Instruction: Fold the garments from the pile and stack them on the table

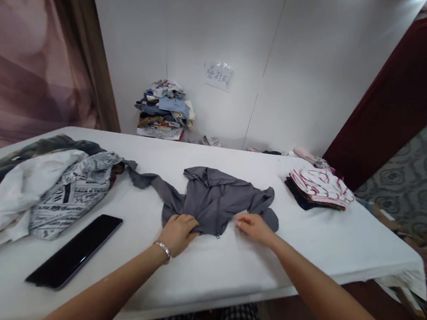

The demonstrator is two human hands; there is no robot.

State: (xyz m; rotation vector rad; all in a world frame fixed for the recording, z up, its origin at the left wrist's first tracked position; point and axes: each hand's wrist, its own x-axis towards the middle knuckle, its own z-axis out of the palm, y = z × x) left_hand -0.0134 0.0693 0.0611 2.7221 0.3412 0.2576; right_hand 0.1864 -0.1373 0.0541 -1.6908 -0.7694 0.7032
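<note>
A crumpled grey zip-up jacket (217,195) lies in front of me, one sleeve trailing left to the clothes pile and the other bunched at the right. Its zipper pull shows at the near edge. My left hand (178,233) is closed on the jacket's near left edge, fingers bent over the cloth; a silver bracelet circles that wrist. Close to the right part of the near edge, my right hand (255,227) is closed with its fingers curled together. What its fingertips hold, if anything, is hidden.
Left, a newsprint-pattern garment (73,194) lies with a white garment (27,186) and a dark green one (57,144). A black phone (75,251) rests nearer me. Folded clothes (322,186) sit right on the white-covered table (211,278). Another clothes stack (165,109) stands by the wall.
</note>
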